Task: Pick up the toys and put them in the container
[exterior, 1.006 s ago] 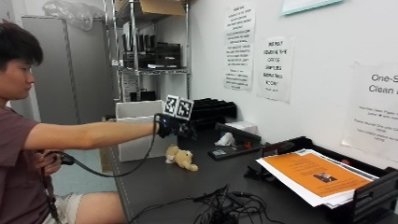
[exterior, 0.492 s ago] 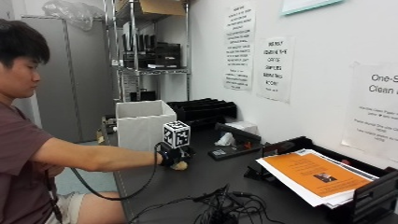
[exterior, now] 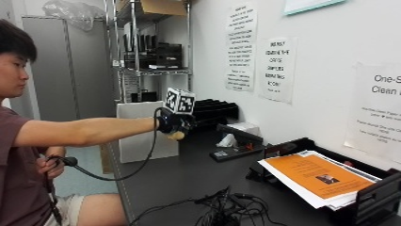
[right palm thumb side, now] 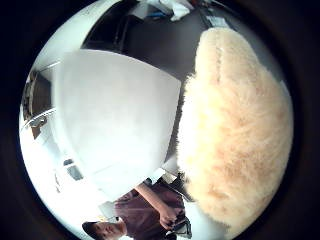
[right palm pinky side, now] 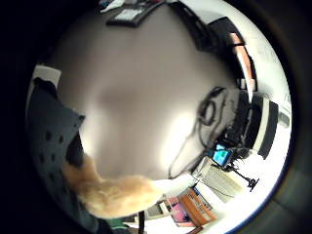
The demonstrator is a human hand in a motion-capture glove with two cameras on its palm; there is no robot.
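My gloved right hand [exterior: 172,124] is raised above the dark table [exterior: 188,174], gripping a tan plush toy [exterior: 178,135] that pokes out below the glove. The toy's fur [right palm thumb side: 235,135] fills much of the thumb side palm view, beside the white container [right palm thumb side: 115,120]. In the little finger side palm view the toy [right palm pinky side: 114,195] lies against the glove's fingers [right palm pinky side: 51,141]. The tall white container [exterior: 145,132] stands at the table's far left end, just behind and left of the hand.
A tangle of black cables [exterior: 219,209] lies near the table's front edge. A black tray with orange papers [exterior: 319,176] sits at the right. A stapler-like tool [exterior: 235,150] and crumpled white tissue [exterior: 227,140] lie by the wall. Metal shelves [exterior: 150,52] stand behind.
The hand went down to the tan toy on the table, took hold of it, and has now lifted it up and back toward the white container.
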